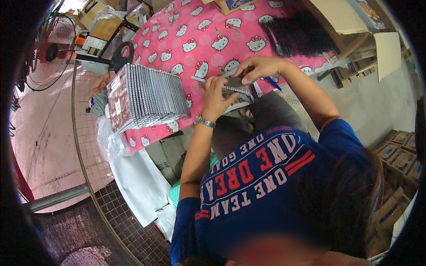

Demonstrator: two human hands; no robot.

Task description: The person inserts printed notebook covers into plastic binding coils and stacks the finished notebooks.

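Note:
A spiral-bound notebook with a dark picture cover rests at the table's near edge, partly hidden by my hands. My left hand is closed on its left side, thumb lying over the cover. Just above the binding, my right hand has its fingers bent in a pinch around something greyish that I cannot make out. A tall stack of spiral notebooks leans in a slanted row to the left of my left hand. A blue pen-like thing lies beside my right wrist.
The pink patterned tablecloth carries a pile of black wire-like strands at the far right. An opened cardboard box stands beyond it. At left are a fan, clear plastic wrap and what looks like another person's hand.

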